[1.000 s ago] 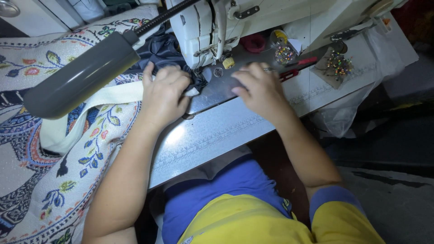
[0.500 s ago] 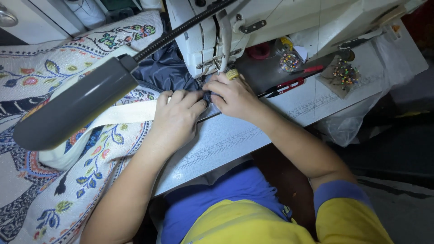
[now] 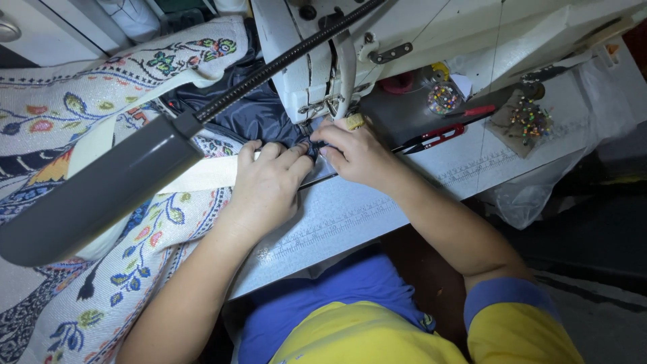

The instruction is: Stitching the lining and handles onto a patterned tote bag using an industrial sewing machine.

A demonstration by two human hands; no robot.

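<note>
1. Dark navy, shiny fabric point(image 3: 253, 111) lies bunched under the head of the white sewing machine point(image 3: 377, 47), just beyond the fingertips of both hands.
2. The left hand point(image 3: 269, 185) rests palm down, fingers held together and pressed flat on the fabric's near edge, over a cream strip of cloth point(image 3: 202, 174).
3. The right hand point(image 3: 357, 152) sits just beside the left, fingers curled and pressed on the same edge right by the needle area (whether it pinches the cloth, I cannot tell).
4. A grey lamp head on a black flexible neck point(image 3: 108, 195) hangs over the left forearm.
5. Left of the left hand spreads a cream cloth printed with flowers and leaves point(image 3: 87, 114).
6. Beyond the right hand lie red-handled scissors point(image 3: 435, 138) and a pad stuck with coloured pins point(image 3: 529, 121).
</note>
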